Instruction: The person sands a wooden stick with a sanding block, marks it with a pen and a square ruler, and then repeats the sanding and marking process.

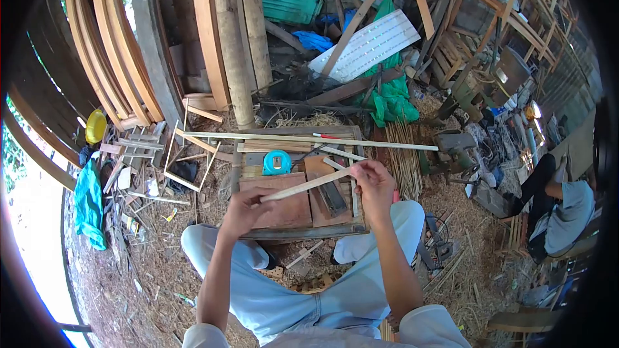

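A thin pale wooden strip is held slanting above the low work table, its right end higher in the view. My left hand pinches its left end, and my right hand grips the other end between thumb and fingers. Beneath it on the table lie a reddish-brown board and a dark block-shaped tool, perhaps a plane or a sharpening stone. A turquoise tape measure sits just beyond the strip. Behind that, a long wooden strip crosses the table, with a red pencil-like item beside it.
Shavings and offcuts cover the ground. To the left stand a small wooden frame and a teal cloth. Tall planks lean behind. A bundle of thin sticks lies right of the table. Another person sits far right.
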{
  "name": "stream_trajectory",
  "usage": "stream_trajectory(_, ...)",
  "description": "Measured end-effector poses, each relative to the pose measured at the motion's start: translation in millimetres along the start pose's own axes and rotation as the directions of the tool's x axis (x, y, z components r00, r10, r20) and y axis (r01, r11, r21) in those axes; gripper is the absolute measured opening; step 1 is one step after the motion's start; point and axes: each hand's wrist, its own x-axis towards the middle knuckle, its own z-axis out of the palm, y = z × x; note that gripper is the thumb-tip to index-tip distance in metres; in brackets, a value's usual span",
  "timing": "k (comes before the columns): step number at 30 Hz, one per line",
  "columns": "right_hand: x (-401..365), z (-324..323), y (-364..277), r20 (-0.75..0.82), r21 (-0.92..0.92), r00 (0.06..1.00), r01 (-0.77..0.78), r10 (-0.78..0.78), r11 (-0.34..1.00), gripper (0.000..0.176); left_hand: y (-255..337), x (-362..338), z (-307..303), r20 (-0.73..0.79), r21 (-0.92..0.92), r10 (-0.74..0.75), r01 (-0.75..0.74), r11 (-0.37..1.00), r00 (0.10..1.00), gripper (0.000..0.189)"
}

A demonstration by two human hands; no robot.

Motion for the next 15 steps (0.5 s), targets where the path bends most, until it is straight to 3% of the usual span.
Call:
stream_trajectory(2, 0, -1, 22, 0.072, 0.052, 0.995, -0.072, 0.068, 0.996, 0.020, -28, 2, -4, -0.215, -0.397, 0.045, -0.129, 0.909, 0.976, 0.025)
stream_trajectory(3, -3, 1, 32, 0.120, 0.116, 0.985, -0.139, 0.124, 0.984, 0.025, -38, 5, 0, -0.297, -0.457, 0.020, -0.160, 0.875, 0.955, 0.025)
stream_trajectory(6, -10, 7, 62, 0.111, 0.104, 0.962, -0.260, 0.248, 0.960, 0.027, -48, 8, 9, -0.373, -0.546, 0.018, -0.235, 0.804, 0.928, 0.028)
stream_trajectory(8, -14, 6, 77, 0.149, 0.090, 0.958, -0.261, 0.246, 0.961, 0.027, -38, 8, 15, -0.392, -0.609, -0.001, -0.259, 0.750, 0.920, 0.030)
stream_trajectory(11, -20, 9, 80, 0.122, 0.038, 0.966, -0.236, 0.230, 0.971, 0.024, -19, 13, 14, -0.541, -0.506, 0.020, -0.345, 0.791, 0.841, 0.038)
stream_trajectory(15, -29, 21, 67, 0.168, -0.049, 0.972, -0.156, 0.162, 0.986, 0.024, -37, 19, 10, -0.568, -0.602, -0.036, -0.385, 0.699, 0.822, 0.034)
